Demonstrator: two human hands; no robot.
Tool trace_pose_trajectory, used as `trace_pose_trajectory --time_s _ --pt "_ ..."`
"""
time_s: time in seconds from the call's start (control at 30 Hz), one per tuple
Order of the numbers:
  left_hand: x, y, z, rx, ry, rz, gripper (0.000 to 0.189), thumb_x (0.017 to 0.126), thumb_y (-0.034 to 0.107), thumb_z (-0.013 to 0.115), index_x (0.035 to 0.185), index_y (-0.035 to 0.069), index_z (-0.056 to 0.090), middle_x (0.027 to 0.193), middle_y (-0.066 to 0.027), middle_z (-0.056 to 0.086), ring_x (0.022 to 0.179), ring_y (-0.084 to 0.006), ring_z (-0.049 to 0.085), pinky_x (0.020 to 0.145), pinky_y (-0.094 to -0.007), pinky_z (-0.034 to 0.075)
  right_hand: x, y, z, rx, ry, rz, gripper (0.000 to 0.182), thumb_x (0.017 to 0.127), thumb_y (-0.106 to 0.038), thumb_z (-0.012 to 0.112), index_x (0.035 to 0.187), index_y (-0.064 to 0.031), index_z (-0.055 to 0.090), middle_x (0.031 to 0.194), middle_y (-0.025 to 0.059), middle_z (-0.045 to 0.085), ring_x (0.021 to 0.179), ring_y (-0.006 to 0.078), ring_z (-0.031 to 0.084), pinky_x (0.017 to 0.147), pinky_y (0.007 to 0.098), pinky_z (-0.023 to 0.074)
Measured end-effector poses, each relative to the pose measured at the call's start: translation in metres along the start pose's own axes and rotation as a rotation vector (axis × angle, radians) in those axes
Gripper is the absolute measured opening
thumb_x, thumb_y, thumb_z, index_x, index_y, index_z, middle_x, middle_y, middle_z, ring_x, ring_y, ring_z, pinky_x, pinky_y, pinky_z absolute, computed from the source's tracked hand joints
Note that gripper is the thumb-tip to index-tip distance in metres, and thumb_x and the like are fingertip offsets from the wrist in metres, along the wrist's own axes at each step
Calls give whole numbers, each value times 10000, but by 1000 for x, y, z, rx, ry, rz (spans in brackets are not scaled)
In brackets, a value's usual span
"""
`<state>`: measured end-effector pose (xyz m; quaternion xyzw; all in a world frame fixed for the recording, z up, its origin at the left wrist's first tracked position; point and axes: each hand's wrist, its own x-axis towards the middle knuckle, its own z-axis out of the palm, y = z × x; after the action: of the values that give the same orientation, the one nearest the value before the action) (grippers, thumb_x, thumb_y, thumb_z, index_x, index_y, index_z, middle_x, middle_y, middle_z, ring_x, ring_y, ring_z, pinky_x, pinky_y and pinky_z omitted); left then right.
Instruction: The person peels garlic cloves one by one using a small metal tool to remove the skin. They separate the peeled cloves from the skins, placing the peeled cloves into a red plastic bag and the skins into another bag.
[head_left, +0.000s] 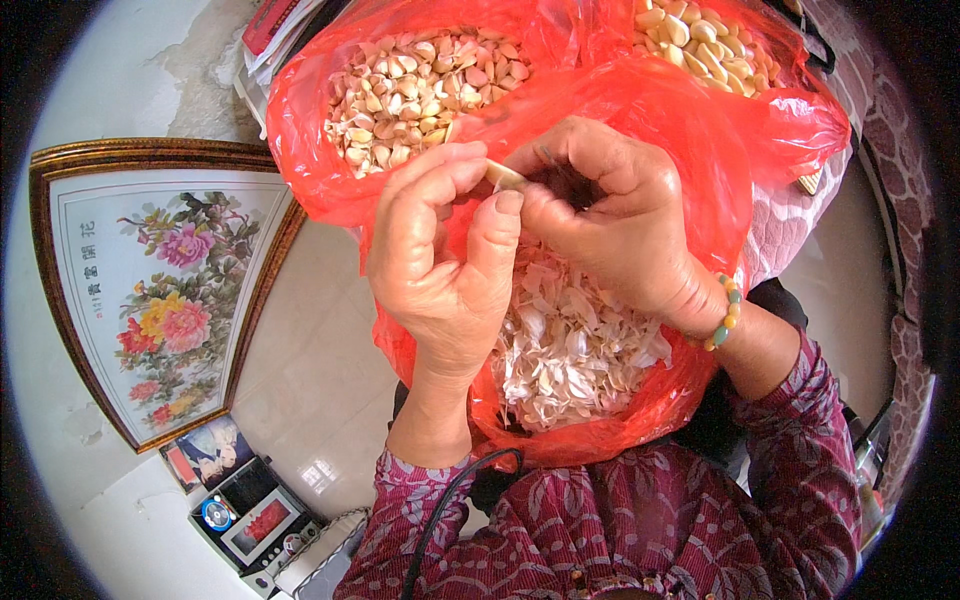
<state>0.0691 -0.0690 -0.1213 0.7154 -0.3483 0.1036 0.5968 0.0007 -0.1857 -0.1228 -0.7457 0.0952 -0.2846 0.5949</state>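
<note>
A garlic clove (504, 175) is pinched between the thumb and fingers of my left hand (442, 247), its lower end at the fingertips of my right hand (607, 210). Below both hands, a heap of papery garlic skins (570, 367) lies in a red plastic bag (592, 446) on my lap. Beyond my left hand, unpeeled garlic cloves (412, 90) fill another red plastic bag (296, 112). Peeled garlic cloves (705, 45) lie in red plastic at the upper right. A beaded bracelet circles my right wrist. The fingertips of my right hand partly hide the clove's end.
A framed flower picture (165, 292) stands at the left by the wall. Lower left is a dark device (255, 517) with knobs. A black cable (435, 517) crosses my left sleeve. Pink patterned fabric (787, 217) lies under the bags at the right.
</note>
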Motion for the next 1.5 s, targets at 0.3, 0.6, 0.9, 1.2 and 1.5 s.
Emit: trace_pose_trajectory --time_s 0.3,0.6,0.9,1.2,1.5 --pt "3 9 1 351 -22 191 97 763 -63 631 848 -19 623 897 -142 651 823 -228 638 731 -310 514 1 4 5 -80 70 -134 103 665 -22 682 745 -23 618 680 138 587 615 302 600 551 336 481" --pt "2 3 1 91 -23 62 59 818 -60 536 852 -12 535 893 -145 588 679 -165 591 620 -293 507 4 -6 2 380 -4 370 106 780 -96 671 809 3 644 671 17 602 602 108 570 534 253 447" --pt "8 11 -18 -210 -366 185 129 886 121 548 848 3 509 860 -137 575 602 -127 538 558 -244 454 17 -4 -23 922 -179 656 145 832 -172 639 880 -35 647 612 -76 468 496 13 335 439 190 240" --pt "1 7 -7 -158 -117 -110 216 860 119 635 1008 -29 581 823 -70 601 656 -83 556 540 -189 442 12 -12 -18 843 -320 549 169 851 -156 634 908 3 633 757 29 629 536 28 468 471 157 355" --pt "8 19 -11 -688 -52 -675 133 898 116 571 934 -12 573 740 -70 581 522 -84 482 458 -202 397 12 -3 -16 907 -327 609 184 866 -151 619 968 0 646 755 13 630 523 26 464 443 167 351"
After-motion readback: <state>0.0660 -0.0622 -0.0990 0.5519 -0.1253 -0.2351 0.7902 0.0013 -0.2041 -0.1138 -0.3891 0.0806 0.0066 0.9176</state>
